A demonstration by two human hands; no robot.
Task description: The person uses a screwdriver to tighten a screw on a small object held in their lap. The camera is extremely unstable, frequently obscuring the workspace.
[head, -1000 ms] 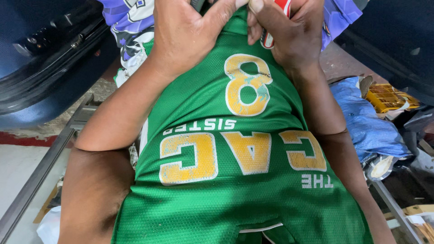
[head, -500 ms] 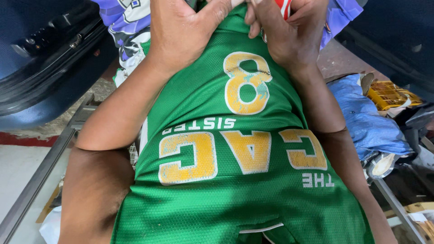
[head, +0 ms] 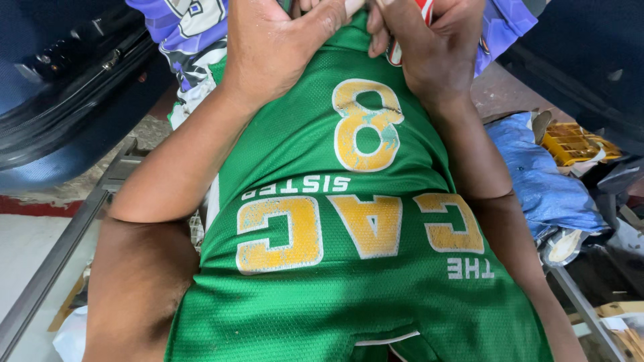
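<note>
Fingers (head: 386, 30) of the right hand (head: 429, 57) are curled shut around a red-and-white object (head: 396, 52), its shape largely hidden.

The left hand (head: 268, 50) is laid on the green mesh jersey (head: 376, 281), its fingertips cut off by the top edge, so its grip cannot be told. Purple patterned cloth (head: 194, 33) is seen beyond. A dark blue hard-shell suitcase (head: 60, 100) lies at left; crumpled blue fabric (head: 543, 181) and a yellow slotted crate (head: 570, 142) lie at right, its contents indistinct.
</note>
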